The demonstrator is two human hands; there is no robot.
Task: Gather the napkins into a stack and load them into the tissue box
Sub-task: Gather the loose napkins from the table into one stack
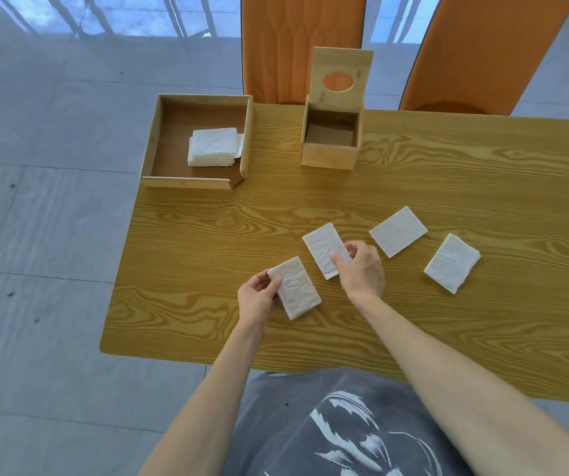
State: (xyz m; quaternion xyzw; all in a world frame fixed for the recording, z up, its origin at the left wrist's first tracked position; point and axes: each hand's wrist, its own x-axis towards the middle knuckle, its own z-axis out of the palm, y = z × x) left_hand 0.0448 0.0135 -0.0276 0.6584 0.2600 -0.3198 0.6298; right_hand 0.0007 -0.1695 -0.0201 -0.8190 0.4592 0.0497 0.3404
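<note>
Several white folded napkins lie on the wooden table [413,321]. My left hand [257,297] grips the left edge of the nearest napkin [298,288]. My right hand [362,267] pinches the right edge of the second napkin [322,247]. Two more napkins [398,231] [452,262] lie flat to the right, untouched. The wooden tissue box [329,154] stands at the back of the table with its lid [341,68] raised upright; the lid has an oval hole, and the box's inside looks empty.
A shallow wooden tray [187,182] at the back left holds a stack of white napkins [214,146]. Two orange chairs [302,46] [482,53] stand behind the table. The table's left edge and the grey tiled floor lie to the left.
</note>
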